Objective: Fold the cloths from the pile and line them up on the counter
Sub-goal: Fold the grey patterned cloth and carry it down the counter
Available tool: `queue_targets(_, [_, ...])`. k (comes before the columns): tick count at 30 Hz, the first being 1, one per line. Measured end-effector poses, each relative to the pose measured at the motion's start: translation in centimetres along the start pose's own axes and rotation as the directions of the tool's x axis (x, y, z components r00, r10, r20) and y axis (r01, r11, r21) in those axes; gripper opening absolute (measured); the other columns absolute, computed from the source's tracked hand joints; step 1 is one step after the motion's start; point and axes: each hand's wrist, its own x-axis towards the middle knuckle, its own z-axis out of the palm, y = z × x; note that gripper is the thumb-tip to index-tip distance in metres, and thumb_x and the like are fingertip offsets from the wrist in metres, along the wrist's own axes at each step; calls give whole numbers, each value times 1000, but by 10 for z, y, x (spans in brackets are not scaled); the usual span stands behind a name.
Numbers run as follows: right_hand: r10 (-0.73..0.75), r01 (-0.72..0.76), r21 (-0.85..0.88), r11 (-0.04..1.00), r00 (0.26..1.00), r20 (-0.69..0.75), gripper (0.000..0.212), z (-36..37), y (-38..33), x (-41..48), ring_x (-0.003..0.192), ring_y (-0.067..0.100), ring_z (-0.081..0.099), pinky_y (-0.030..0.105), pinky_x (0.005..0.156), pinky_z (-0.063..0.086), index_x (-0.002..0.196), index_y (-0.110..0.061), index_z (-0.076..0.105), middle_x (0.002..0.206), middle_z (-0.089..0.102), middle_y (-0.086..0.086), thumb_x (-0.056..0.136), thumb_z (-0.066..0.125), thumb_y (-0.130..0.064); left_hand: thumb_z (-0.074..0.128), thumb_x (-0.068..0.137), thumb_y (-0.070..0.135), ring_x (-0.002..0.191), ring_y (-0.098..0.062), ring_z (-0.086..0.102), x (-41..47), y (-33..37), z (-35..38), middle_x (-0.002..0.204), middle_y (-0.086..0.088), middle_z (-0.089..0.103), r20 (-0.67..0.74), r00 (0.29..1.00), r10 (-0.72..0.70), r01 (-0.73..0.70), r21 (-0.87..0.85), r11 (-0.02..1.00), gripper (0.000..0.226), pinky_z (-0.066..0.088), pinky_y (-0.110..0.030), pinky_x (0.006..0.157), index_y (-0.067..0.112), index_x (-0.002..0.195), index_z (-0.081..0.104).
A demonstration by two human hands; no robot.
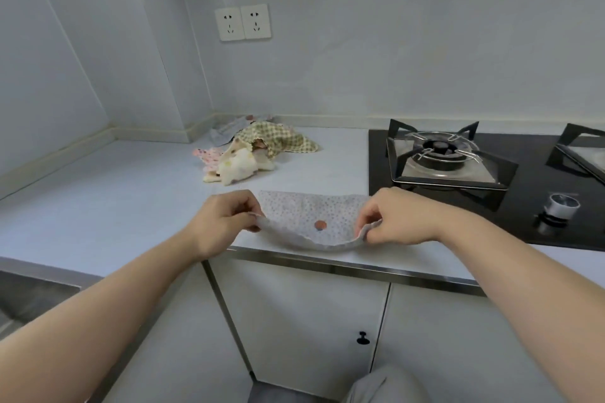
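A pale grey dotted cloth with a small red-brown motif lies near the front edge of the white counter. My left hand pinches its near left corner and my right hand pinches its near right corner. Both corners are lifted off the counter, so the near edge sags between them while the far edge lies flat. The pile of unfolded cloths sits further back towards the corner: a yellow-green checked one on top, with a cream one, a pink dotted one and a grey one around it.
A black gas hob with metal burners takes up the counter to the right, close to my right hand, with a knob near its front. Two wall sockets hang above the pile. Cabinet doors are below.
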Motion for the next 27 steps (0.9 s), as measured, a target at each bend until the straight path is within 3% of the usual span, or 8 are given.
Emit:
queue_targets(6, [15, -19, 83, 996, 998, 55, 14, 6, 2, -1, 63, -8, 56, 8, 54, 37, 86, -29, 79, 69, 68, -24, 80, 71, -20, 66, 78, 14, 82, -30, 71, -14, -12, 6, 83, -13, 73, 34, 999, 0, 0, 7, 1000, 4, 56, -43, 82, 17, 78, 69])
queue_targets(12, [37, -51, 142, 988, 995, 96, 11, 2, 4, 1, 74, 3, 63, 24, 71, 48, 85, -29, 79, 79, 73, -14, 78, 74, -21, 59, 90, -10, 71, -28, 71, -5, -11, 6, 77, -18, 66, -34, 999, -1, -2, -78, 997, 11, 55, -34, 75, -2, 83, 63])
queue_targets(16, [40, -21, 264, 964, 997, -67, 15, -14, 2, 7, 72, 6, 64, 25, 69, 51, 86, -23, 79, 81, 75, -3, 79, 74, -10, 53, 91, -13, 67, -33, 68, 7, 9, -2, 75, -23, 58, -145, 989, 28, -49, -143, 989, 17, 58, -31, 67, 0, 85, 61])
queue_targets(18, [40, 48, 491, 870, 985, -168, 14, -30, -2, 11, 74, 14, 69, 26, 67, 57, 89, -12, 77, 81, 75, 5, 82, 73, 0, 52, 92, -12, 58, -32, 64, 17, 28, -11, 72, -23, 58, -223, 973, 51, -95, -193, 977, 18, 59, -37, 57, 2, 85, 60])
queue_targets(20, [52, 124, 732, 670, 976, -213, 13, -47, -8, 14, 68, 19, 69, 28, 54, 56, 91, -3, 72, 78, 73, 9, 83, 68, 7, 52, 93, -8, 46, -27, 54, 29, 48, -21, 64, -13, 56, -303, 952, 52, -134, -255, 958, 18, 50, -31, 42, 4, 83, 61])
queue_targets(23, [70, 173, 876, 451, 971, -228, 15, -71, -16, 17, 60, 16, 62, 22, 42, 48, 94, -1, 67, 76, 68, 7, 80, 66, 3, 54, 91, -1, 37, -20, 36, 43, 73, -34, 55, -2, 47, -365, 930, -44, -116, -404, 907, 19, 29, -20, 33, 10, 75, 58])
queue_targets(25, [83, 167, 880, 444, 971, -226, 10, -83, -18, 22, 54, 13, 60, 20, 38, 42, 92, -4, 67, 71, 67, 4, 84, 64, 1, 55, 89, 2, 41, -18, 33, 52, 82, -39, 56, -1, 44, -340, 935, -97, -72, -453, 889, 19, 23, -20, 34, 11, 73, 59])
queue_targets(27, [127, 123, 843, 524, 967, -220, 6, -87, -16, 33, 51, 12, 56, 19, 37, 37, 90, -5, 67, 67, 66, 3, 87, 65, -1, 57, 89, 3, 43, -17, 33, 63, 84, -40, 58, -1, 44, -300, 945, -127, -10, -418, 909, 17, 24, -20, 34, 10, 74, 61])
